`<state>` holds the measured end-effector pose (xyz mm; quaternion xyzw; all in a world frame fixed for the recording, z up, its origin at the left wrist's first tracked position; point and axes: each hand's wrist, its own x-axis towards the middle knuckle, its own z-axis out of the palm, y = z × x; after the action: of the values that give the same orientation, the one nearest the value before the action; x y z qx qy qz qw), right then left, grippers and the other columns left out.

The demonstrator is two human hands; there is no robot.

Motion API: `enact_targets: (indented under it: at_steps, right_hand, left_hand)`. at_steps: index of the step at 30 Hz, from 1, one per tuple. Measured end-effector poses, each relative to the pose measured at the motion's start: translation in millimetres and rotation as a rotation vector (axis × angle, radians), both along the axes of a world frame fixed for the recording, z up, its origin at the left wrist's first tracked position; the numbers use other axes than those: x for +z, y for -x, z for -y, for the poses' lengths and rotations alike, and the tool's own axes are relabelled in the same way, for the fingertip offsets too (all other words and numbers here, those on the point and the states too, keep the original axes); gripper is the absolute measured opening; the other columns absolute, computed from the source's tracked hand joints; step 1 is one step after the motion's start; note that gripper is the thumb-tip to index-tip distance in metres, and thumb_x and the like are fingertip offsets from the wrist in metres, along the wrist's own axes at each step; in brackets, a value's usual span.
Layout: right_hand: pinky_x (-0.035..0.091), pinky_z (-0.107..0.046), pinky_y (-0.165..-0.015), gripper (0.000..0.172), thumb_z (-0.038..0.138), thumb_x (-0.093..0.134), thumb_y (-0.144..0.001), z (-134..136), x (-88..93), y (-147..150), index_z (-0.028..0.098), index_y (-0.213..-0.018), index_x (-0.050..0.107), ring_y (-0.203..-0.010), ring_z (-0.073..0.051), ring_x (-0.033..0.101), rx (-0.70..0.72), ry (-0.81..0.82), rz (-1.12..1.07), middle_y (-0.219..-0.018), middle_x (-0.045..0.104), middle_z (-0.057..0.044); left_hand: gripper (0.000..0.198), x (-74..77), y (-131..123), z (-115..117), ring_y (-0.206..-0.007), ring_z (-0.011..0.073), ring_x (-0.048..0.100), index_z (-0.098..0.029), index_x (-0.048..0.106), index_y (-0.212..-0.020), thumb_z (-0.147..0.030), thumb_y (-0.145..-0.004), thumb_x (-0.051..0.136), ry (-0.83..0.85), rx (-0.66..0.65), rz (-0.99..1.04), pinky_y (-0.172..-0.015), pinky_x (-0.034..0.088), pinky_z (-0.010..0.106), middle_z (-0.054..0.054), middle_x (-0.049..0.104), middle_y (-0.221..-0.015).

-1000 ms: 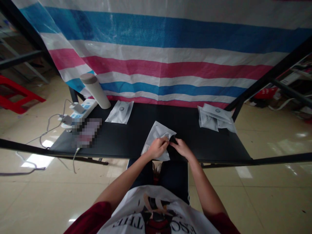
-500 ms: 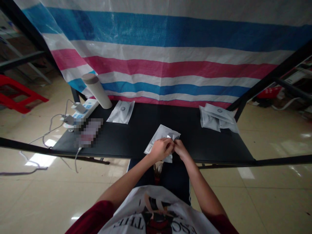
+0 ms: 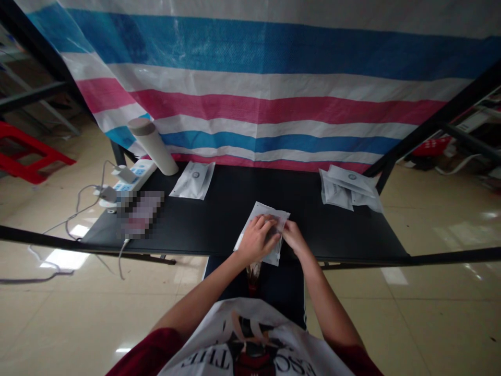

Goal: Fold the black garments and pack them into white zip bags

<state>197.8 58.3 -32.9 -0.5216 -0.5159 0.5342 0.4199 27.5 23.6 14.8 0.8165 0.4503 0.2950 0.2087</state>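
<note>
A white flat pouch [image 3: 261, 213] with a clear window lies on the black table [image 3: 219, 214], near its front edge in the middle. My left hand [image 3: 257, 241] rests over the pouch's lower part, fingers curled against it. My right hand [image 3: 293, 236] pinches the pouch's right side with its fingertips. The two hands nearly meet, and they hide the middle of the pouch. Several similar printed pouches [image 3: 346, 187] lie overlapping at the table's right end. Another one [image 3: 193, 180] lies flat at the back left.
A beige cylindrical tube [image 3: 152, 146] stands by a white power strip [image 3: 133, 177] with plugged-in cables. A pixelated flat object [image 3: 138, 214] lies at the left. A striped tarp [image 3: 250, 99] hangs behind the table. A red stool [image 3: 31, 154] stands on the tiled floor.
The pouch now lies flatter and squarer on the table. My left hand has spread over it instead of pinching near the top, and my right hand has shifted slightly right.
</note>
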Motion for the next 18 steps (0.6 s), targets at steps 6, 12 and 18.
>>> enact_targets:
  at_steps: [6,12,18]
  right_hand:
    - [0.056,-0.033,-0.067,0.04,0.054,0.068,-0.071,6.3,-0.4,-14.3,0.018,-0.088,0.064,-0.077,-0.021,0.069,-0.211,0.072,-0.055,-0.083,0.071,-0.005]
    - [0.049,-0.025,-0.045,0.046,0.061,0.066,-0.074,42.9,-2.2,-18.3,0.023,-0.089,0.047,-0.053,-0.015,0.064,0.053,0.217,0.103,-0.065,0.064,0.003]
    - [0.051,-0.027,-0.056,0.047,0.058,0.068,-0.075,66.7,-3.1,-19.8,0.024,-0.091,0.04,-0.064,-0.016,0.068,0.157,0.258,0.055,-0.074,0.068,0.002]
  left_hand:
    - [0.046,-21.7,3.6,-8.0,-0.141,0.0298,0.032,-0.025,0.046,-0.141,-0.036,-0.097,0.042,-0.015,-0.05,-0.191,-0.113,0.024,0.048,0.009,0.042,-0.151]
    - [0.058,-14.1,8.5,-0.7,-0.136,0.0337,0.035,-0.017,0.046,-0.139,-0.049,-0.091,0.049,-0.069,0.029,-0.21,-0.107,0.033,0.049,0.014,0.046,-0.145]
    - [0.083,-19.0,19.6,29.4,-0.138,0.0382,0.031,-0.019,0.047,-0.137,-0.056,-0.068,0.073,-0.045,-0.225,-0.323,-0.11,0.029,0.053,0.016,0.043,-0.145]
